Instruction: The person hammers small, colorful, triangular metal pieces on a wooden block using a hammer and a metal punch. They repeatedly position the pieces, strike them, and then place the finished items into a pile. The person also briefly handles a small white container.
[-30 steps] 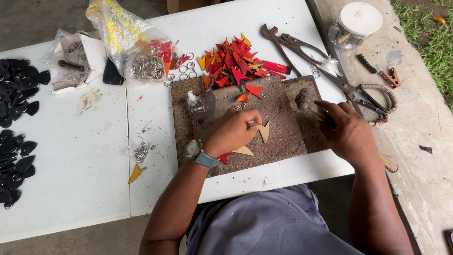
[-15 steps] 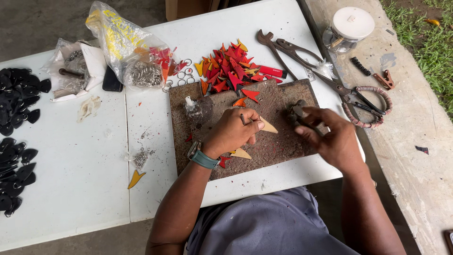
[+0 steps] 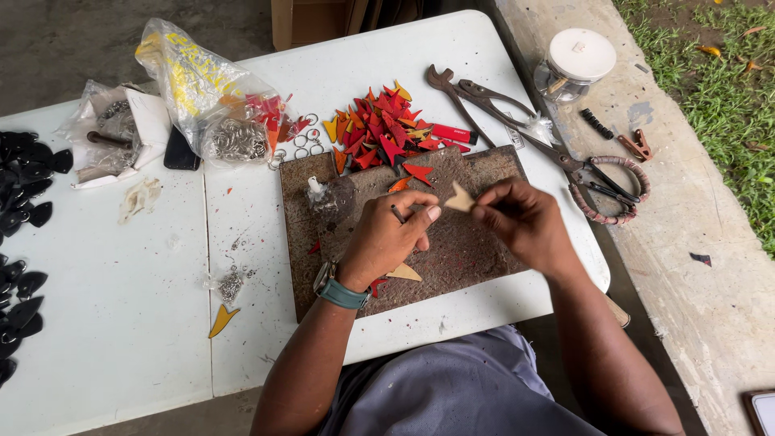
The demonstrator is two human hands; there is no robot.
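Above a rusty metal plate (image 3: 476,250) on the white surface (image 3: 121,323), a tan leather cutout (image 3: 460,198) is pinched between left hand (image 3: 391,234) and right hand (image 3: 517,222); a red-orange pile (image 3: 379,133) is judged unworked.

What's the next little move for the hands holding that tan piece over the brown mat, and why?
Probably bring the left hand a touch closer and thread its small dark part onto the tan leather piece. The right hand pinches that piece above the brown mat, with both sets of fingertips almost meeting, so only a small closing move seems left.
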